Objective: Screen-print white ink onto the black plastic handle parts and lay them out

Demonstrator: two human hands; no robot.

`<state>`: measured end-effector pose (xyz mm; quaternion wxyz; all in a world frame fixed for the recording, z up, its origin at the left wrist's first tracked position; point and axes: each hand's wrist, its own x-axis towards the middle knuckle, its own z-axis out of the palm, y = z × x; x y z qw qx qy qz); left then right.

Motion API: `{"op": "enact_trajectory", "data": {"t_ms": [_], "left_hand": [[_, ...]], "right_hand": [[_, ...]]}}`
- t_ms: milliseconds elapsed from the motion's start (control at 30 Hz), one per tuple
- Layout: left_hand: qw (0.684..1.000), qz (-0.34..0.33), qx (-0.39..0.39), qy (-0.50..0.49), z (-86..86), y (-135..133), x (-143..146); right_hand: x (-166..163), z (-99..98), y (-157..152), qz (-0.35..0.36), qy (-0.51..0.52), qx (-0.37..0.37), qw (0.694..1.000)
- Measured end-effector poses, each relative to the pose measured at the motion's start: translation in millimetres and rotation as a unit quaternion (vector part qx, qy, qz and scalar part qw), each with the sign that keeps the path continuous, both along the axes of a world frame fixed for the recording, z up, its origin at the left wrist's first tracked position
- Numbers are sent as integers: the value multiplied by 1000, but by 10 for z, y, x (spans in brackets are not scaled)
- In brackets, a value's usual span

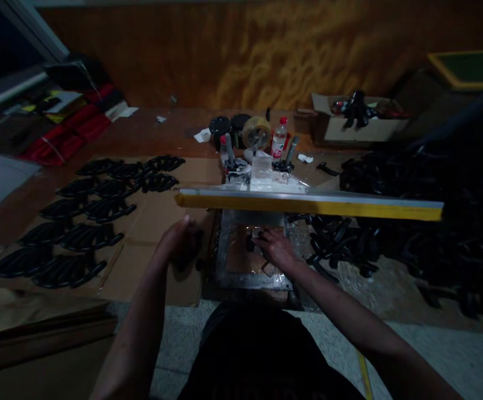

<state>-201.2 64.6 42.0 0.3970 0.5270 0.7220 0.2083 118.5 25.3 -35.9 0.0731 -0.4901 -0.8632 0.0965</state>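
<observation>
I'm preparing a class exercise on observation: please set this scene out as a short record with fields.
Left hand: at dark pieces over cardboard; grip unclear
Right hand: over a framed plate, fingers at a small black piece; grip unclear
Bar: yellow and silver, beyond both hands
Far left: fanned groups of black pieces
Right: loose black pieces
Back: red-capped bottle, open box

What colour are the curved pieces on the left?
The curved pieces are black in the head view.

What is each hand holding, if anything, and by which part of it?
Cannot be told: the left hand is at a dark thing, the right hand at a small black piece, too dim to show any grip.
</observation>
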Motion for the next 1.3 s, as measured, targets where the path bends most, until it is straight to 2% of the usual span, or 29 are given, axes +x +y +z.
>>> {"op": "enact_trajectory", "data": {"t_ms": [67, 133, 167, 233, 300, 367, 433, 500, 567, 633, 700, 800, 900, 1000, 1067, 1167, 1233, 1300], "left_hand": [[989, 0, 96, -114, 331, 89, 398], [959, -1, 175, -221, 595, 97, 746], [948, -8, 190, -254, 682, 72, 866], [936, -16, 201, -288, 739, -27, 967], [944, -30, 190, -267, 634, -177, 911], [964, -50, 159, -207, 400, -355, 786], [981, -66, 104, -151, 98, -522, 690], [989, -64, 47, -126, -210, -635, 669], [992, -57, 12, -114, -475, -672, 706], [992, -56, 14, -109, -672, -650, 754], [991, -62, 26, -115, -798, -605, 777], [989, -69, 15, -130, -890, -560, 758], [989, -56, 12, -136, -917, -555, 739], [989, -43, 16, -141, -908, -566, 751], [988, -39, 10, -152, -887, -573, 764], [986, -30, 16, -161, -847, -580, 774], [987, -25, 22, -157, -824, -583, 779], [987, -23, 18, -158, -805, -585, 785]], "right_hand": [[-98, 45, -9, 3, -26, -5, 1000], [-84, 93, -30, 17, -30, -9, 999], [-27, 117, -37, 15, -20, -10, 1000], [194, 164, -28, -54, 30, -2, 998], [521, 221, 35, -172, 81, 21, 981], [842, 297, 156, -270, 102, 45, 956], [1010, 397, 314, -306, 107, 71, 943], [937, 518, 480, -291, 120, 110, 943], [658, 647, 621, -228, 107, 136, 958], [308, 753, 705, -155, 51, 108, 981], [27, 801, 698, -110, -18, 27, 993], [-124, 754, 497, -64, -77, -75, 992], [-33, 692, 211, 50, -73, -87, 992], [76, 713, 82, 152, -47, -99, 982], [89, 725, 93, 140, -37, -98, 985], [55, 634, 71, 81, -27, -38, 996], [53, 516, -29, 89, -21, -2, 996], [77, 429, -136, 124, -11, -3, 992]]}}
